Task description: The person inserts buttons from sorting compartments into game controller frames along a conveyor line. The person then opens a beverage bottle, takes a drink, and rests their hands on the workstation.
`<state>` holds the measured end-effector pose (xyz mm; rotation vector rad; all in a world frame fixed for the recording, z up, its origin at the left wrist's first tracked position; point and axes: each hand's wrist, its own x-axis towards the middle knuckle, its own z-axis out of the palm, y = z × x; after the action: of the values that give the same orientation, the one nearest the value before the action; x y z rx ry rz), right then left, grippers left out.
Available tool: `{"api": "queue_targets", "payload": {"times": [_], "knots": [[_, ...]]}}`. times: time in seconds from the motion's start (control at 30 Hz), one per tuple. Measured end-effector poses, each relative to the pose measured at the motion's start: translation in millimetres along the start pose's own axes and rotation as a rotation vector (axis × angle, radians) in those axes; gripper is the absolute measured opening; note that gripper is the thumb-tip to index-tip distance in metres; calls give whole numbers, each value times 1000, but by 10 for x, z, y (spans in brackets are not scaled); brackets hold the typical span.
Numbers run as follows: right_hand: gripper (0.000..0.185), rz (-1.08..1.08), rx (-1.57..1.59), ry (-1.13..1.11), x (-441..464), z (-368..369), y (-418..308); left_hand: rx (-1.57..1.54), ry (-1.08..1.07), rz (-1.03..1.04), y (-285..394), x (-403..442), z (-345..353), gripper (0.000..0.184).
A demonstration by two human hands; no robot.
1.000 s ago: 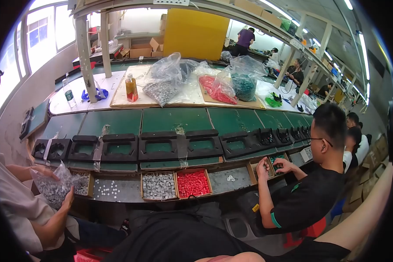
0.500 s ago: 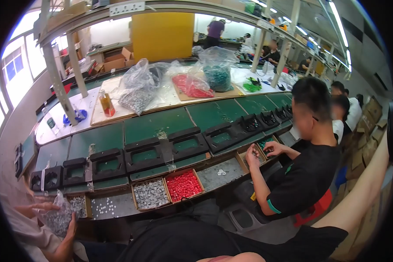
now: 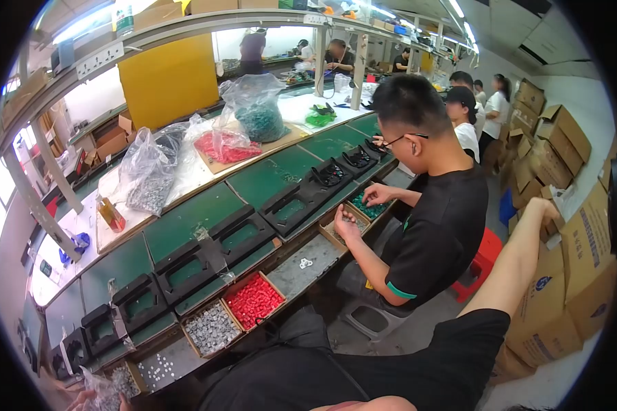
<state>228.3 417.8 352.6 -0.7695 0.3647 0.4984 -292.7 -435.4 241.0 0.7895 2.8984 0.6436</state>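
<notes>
My right arm stretches out to the right from a black sleeve. At its end my right hand (image 3: pixel 546 211) is at the stacked cardboard boxes (image 3: pixel 552 288), beside a piece of clear plastic (image 3: pixel 567 203). Its fingers are partly hidden and too small to tell whether they grip anything. My left hand is not in view; only a strip of skin (image 3: pixel 370 405) shows at the bottom edge, and I cannot tell which body part it is. In front of my body lie a tray of red parts (image 3: pixel 255 301) and a tray of grey parts (image 3: pixel 214 330).
A co-worker (image 3: pixel 435 226) in black sits close on my right, hands over green parts (image 3: pixel 370 204). Another person's hands hold a plastic bag (image 3: pixel 101 392) at lower left. Black frames (image 3: pixel 185 270) line the green bench (image 3: pixel 178 233). A red stool (image 3: pixel 483 264) stands behind the seated co-worker.
My view has turned to the right, bringing the cardboard boxes and my right hand into sight. The bench and trays have shifted left and tilted in the picture.
</notes>
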Motion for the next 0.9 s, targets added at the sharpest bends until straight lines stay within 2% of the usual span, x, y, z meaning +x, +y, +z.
{"api": "queue_targets", "payload": {"times": [0.03, 0.1, 0.33, 0.47, 0.57, 0.67, 0.77, 0.9], "knots": [[75, -26, -59, -3, -31, -169, -17, 0, -3, -5, -5, -7, 13, 45], [78, -14, 24, 87, 208, -193, 26, -3, -7, -18, -23, -70, 31, 46], [79, -124, -49, 98, 559, -403, -23, -3, -10, -42, -87, -226, 26, 48], [78, -380, -176, 112, 540, -385, -240, 4, 5, -39, -65, -339, 2, 49], [78, -739, -234, 48, 288, -195, -588, 20, 18, -13, -62, -391, -31, 50], [77, -1058, -119, -160, -489, 246, -943, 40, 58, 45, -10, -445, -55, 51], [76, -1313, 120, -496, -1888, 595, -1249, 70, 88, 114, 52, -456, -101, 52], [75, -1437, 570, -996, -4158, 512, -1388, 103, 123, 214, 196, -328, -154, 53]]}}
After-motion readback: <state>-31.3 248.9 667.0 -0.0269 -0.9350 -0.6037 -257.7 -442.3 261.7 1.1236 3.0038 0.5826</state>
